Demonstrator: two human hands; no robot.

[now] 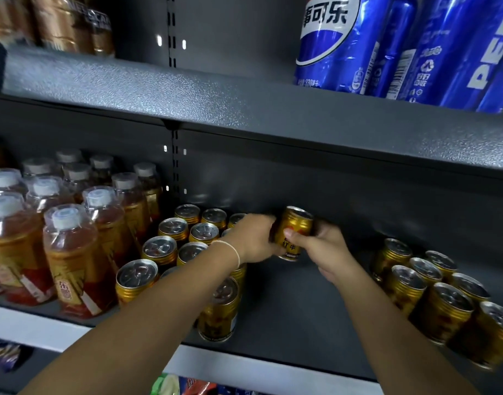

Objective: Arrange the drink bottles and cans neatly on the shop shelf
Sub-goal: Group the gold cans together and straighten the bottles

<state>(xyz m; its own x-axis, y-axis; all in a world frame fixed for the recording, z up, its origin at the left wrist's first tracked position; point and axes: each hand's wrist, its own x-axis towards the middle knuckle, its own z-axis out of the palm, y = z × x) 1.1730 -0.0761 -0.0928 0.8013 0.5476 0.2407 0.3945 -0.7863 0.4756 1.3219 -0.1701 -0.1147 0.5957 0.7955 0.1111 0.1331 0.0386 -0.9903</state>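
Gripping a small gold ribbed drink can with red markings (294, 233) from both sides, the person reaches in from six o'clock, at the middle of the dark grey metal shelf (301, 312). The can tilts, its silver top leaning toward one o'clock. I cannot tell whether its base touches the shelf floor.

The left hand (253, 240) has its fingers curled round the can's nine o'clock side, their tips hidden behind it. A thin white thread bracelet (230, 249) circles that wrist. The right hand (321, 249) wraps round the three o'clock side, thumb pressed on the label.

At eight o'clock from the held can stands a cluster of matching gold cans (173, 246), partly behind the left forearm. At four o'clock a second cluster (432, 292) stands in rows, well apart. Farther toward nine o'clock stand amber plastic bottles with white caps (68, 252). On the shelf above, tall blue cola cans (387, 47) sit at one o'clock and blurred bronze cans (59, 21) at eleven.
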